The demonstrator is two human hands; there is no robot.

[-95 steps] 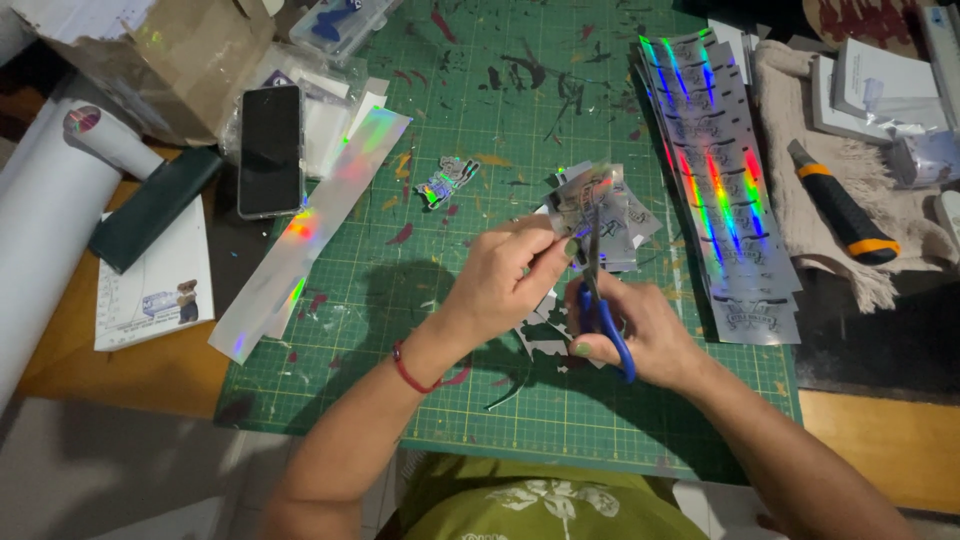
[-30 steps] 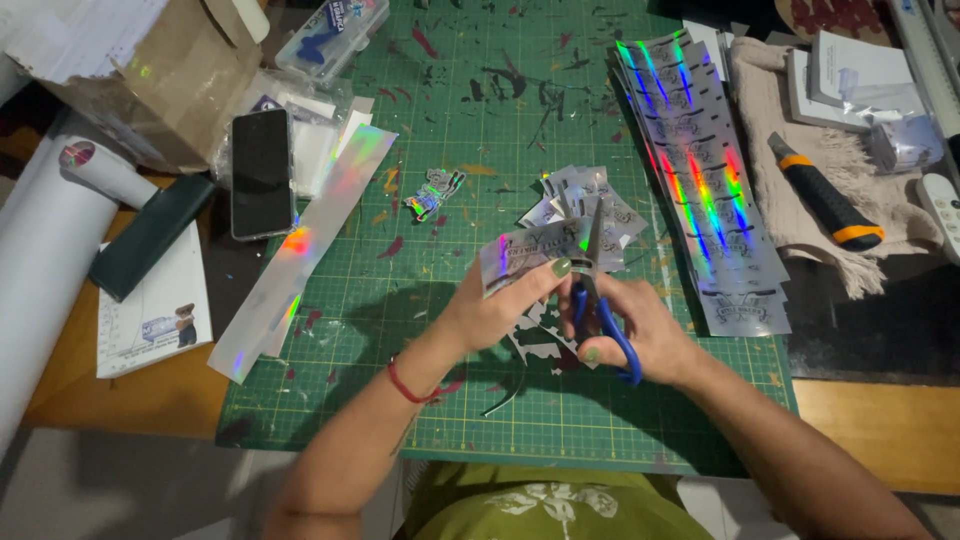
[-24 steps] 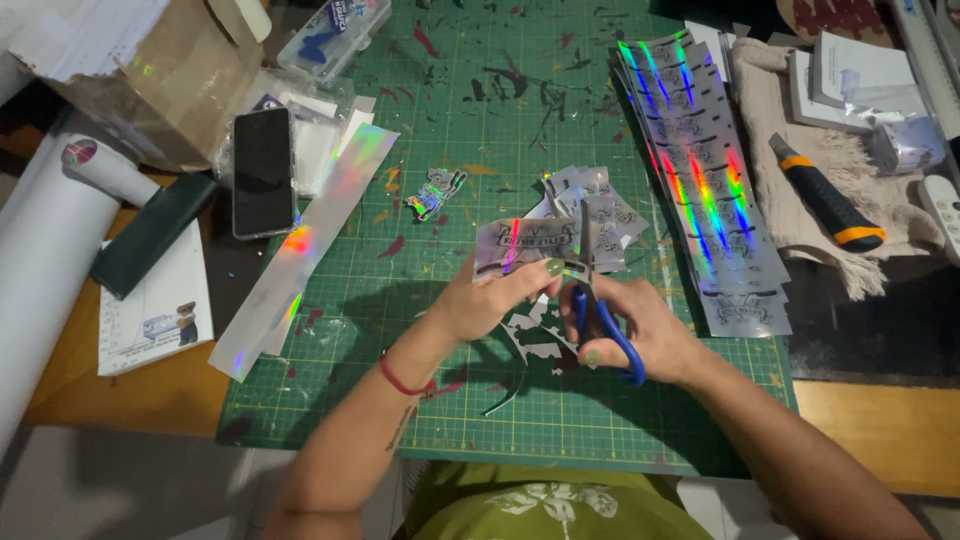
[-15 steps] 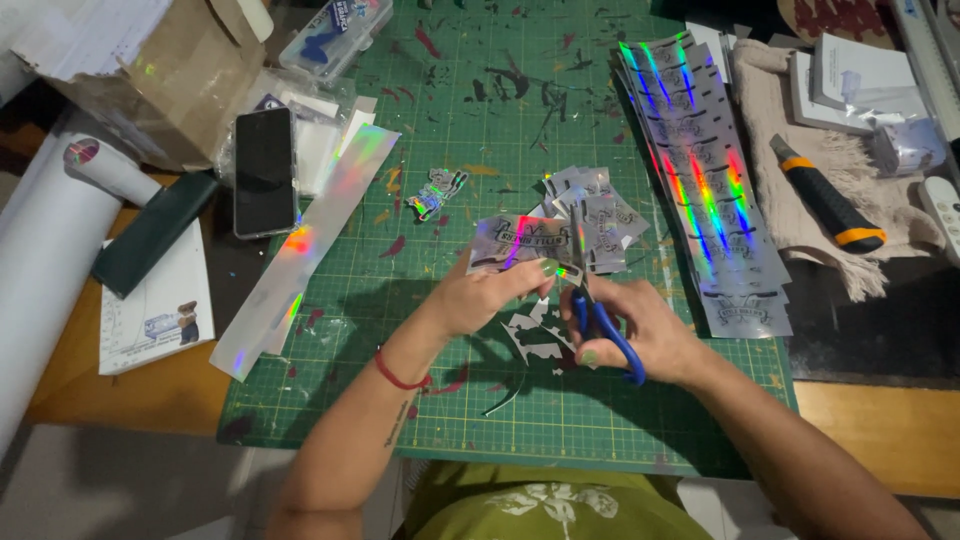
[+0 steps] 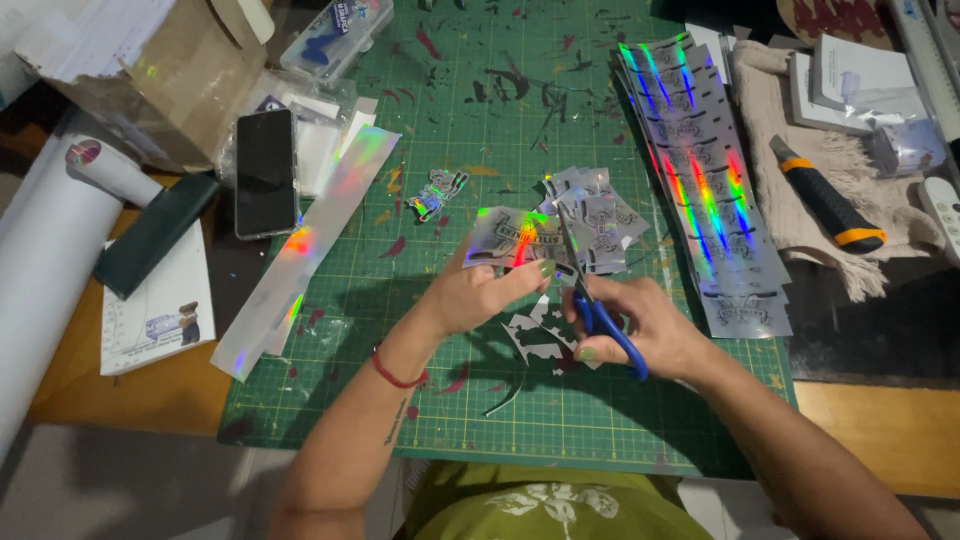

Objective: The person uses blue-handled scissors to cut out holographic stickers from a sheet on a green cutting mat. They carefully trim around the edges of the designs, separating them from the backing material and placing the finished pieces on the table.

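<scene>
White roll (image 5: 40, 290): it lies at the far left of the surface, next to a dark green case (image 5: 150, 235) and a printed card (image 5: 155, 320).
Phone (image 5: 264, 172): it rests face up, just beside a long shiny strip (image 5: 305, 255) that lies across the edge of the green cutting mat (image 5: 460, 110).
Left hand (image 5: 480, 290): its grip is closed on a shiny sticker sheet (image 5: 505, 238), pinched between thumb and fingers and held a little above the mat.
Scissors (image 5: 595, 300): the blades are at the right edge of the sheet, and the blue handles are in the right hand.
Right hand (image 5: 640, 325): its grip is closed around the scissor handles.
Cut stickers (image 5: 600, 210): a small loose pile lies behind the held sheet.
Uncut strips (image 5: 705, 190): a stack lies to the right, near a cloth (image 5: 790, 170) with a utility knife (image 5: 825, 195).
Risk: the left fingertips are close to the blades, so I think a quick cut can nick them; the glossy sheet can also slip, and the cut goes into the print.
Surface and room: a wooden surface with a paint-stained mat, crowded; a cardboard box (image 5: 190, 75) stands at the back left. The room itself is not visible.
</scene>
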